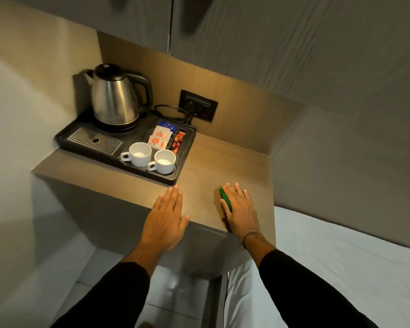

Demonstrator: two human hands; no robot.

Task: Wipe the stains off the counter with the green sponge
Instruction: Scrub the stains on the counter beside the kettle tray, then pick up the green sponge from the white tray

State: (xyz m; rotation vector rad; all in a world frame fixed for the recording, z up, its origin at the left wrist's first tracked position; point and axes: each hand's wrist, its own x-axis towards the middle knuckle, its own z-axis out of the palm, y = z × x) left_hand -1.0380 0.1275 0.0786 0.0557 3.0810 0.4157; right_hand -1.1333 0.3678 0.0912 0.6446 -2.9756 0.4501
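Pressing the green sponge onto the counter

We log our right hand (240, 210) laid flat, fingers extended, pressing the green sponge (225, 199) onto the wooden counter (213, 162) — right of the black tray (64, 140), near the counter's front edge. Our left hand (167, 217) rests open-palmed, holding nothing, just in front of the tray's near corner. On the tray: a steel kettle (115, 100) at the back, two white cups (149, 157) at the front, sachets (160, 138) between. We make out no stains.
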